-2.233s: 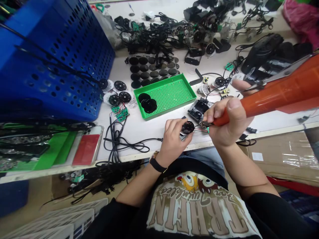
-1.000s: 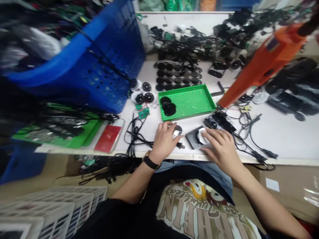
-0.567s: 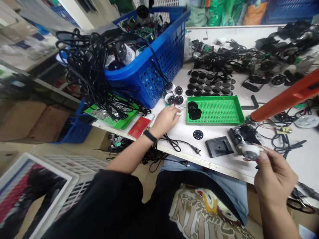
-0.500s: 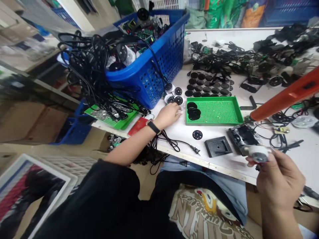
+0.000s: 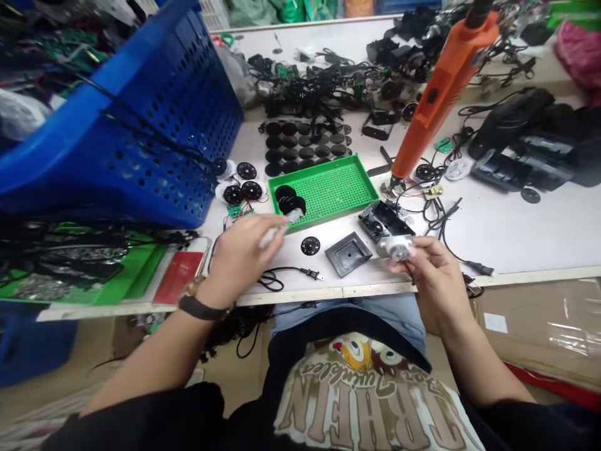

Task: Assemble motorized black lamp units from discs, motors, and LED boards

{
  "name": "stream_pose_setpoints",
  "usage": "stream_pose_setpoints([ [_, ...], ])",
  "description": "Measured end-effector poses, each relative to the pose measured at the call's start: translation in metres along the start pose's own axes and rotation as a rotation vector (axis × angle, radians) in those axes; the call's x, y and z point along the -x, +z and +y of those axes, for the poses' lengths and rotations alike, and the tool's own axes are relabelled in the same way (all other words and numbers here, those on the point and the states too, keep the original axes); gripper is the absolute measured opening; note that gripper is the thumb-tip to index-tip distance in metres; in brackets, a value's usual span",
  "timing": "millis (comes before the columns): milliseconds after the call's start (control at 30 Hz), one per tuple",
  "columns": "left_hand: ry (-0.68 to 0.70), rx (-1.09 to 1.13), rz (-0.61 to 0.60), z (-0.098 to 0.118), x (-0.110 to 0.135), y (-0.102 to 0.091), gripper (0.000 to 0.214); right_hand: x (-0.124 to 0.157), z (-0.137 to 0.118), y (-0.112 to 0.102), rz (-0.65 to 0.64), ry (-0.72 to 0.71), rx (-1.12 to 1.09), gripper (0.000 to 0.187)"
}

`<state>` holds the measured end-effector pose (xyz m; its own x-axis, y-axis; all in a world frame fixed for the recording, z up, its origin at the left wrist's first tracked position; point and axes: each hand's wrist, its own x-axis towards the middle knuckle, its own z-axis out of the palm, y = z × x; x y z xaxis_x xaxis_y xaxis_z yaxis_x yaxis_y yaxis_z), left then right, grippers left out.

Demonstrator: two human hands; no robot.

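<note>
My right hand (image 5: 434,269) grips a small white plastic housing with a round grey face (image 5: 399,248), just above the bench's front edge. Close behind it lies an open black casing (image 5: 382,220) with parts inside. My left hand (image 5: 248,250) is closed, with a translucent whitish plastic piece (image 5: 295,215) at its fingertips, blurred by motion. Those fingertips are beside the green perforated tray (image 5: 335,191), which contains several black discs (image 5: 290,199). Between my hands are a black dial disc (image 5: 310,245) and a square black frame (image 5: 348,254), both flat on the bench.
An orange electric screwdriver (image 5: 429,100) hangs over the bench, right of the tray. On the left stands a large blue basket (image 5: 188,113) of electronic parts. Tangled black cables (image 5: 305,88) lie at the back, and black housings (image 5: 521,150) at the right.
My left hand has moved from the white dial units by the basket toward the green tray, now with a translucent piece. My right hand still holds the white housing. The view has turned right.
</note>
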<state>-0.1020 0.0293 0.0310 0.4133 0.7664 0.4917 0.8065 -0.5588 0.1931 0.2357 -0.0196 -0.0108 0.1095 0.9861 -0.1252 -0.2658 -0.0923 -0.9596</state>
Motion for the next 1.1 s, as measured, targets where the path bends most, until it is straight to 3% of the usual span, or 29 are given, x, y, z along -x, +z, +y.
stream_pose_setpoints([
  [100,0.157,0.142,-0.015,0.043,0.006,0.02,0.015,0.006,0.011,0.0,0.033,-0.262,0.212,0.008],
  [200,0.247,0.145,-0.01,0.066,0.01,0.042,0.02,0.011,0.017,-0.004,0.024,-0.397,0.288,0.009],
  [333,0.248,0.127,0.002,0.076,0.014,0.056,0.02,0.013,0.021,-0.009,0.025,-0.409,0.293,0.011],
  [733,0.112,0.107,-0.029,0.089,0.024,0.069,0.013,0.011,0.021,-0.006,0.004,-0.412,0.254,0.014],
  [867,0.056,0.095,-0.009,0.097,0.024,0.071,0.01,0.01,0.02,-0.005,0.046,-0.363,0.175,0.008],
  [1100,0.009,0.055,-0.025,0.106,0.02,0.076,0.005,0.003,0.01,0.002,0.093,0.026,-0.062,0.026],
])
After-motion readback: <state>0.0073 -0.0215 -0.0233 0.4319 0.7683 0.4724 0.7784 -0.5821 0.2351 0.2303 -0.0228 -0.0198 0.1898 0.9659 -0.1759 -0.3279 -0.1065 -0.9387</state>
